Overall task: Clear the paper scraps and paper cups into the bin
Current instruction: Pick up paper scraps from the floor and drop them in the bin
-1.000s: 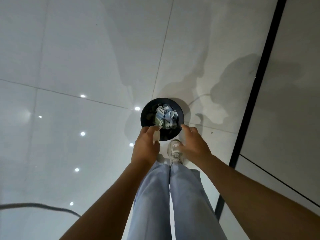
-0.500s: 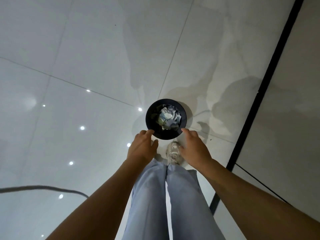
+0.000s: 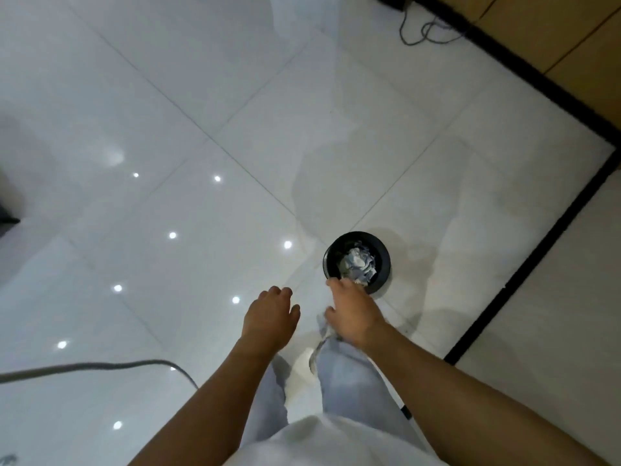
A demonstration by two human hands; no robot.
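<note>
While both hands hang loose and hold nothing, left hand aside, right hand just short of the bin, crumpled paper sits inside. Judgement: scan floor for strays.

Both bare forearms reach forward and down from the lower edge of the view, above the person's own legs. The left hand is seen from the back, palm down, its fingers loosely curled and holding nothing. The right hand lies a little further forward, also palm down, fingers loosely bent, with nothing visibly in its grasp.
</note>
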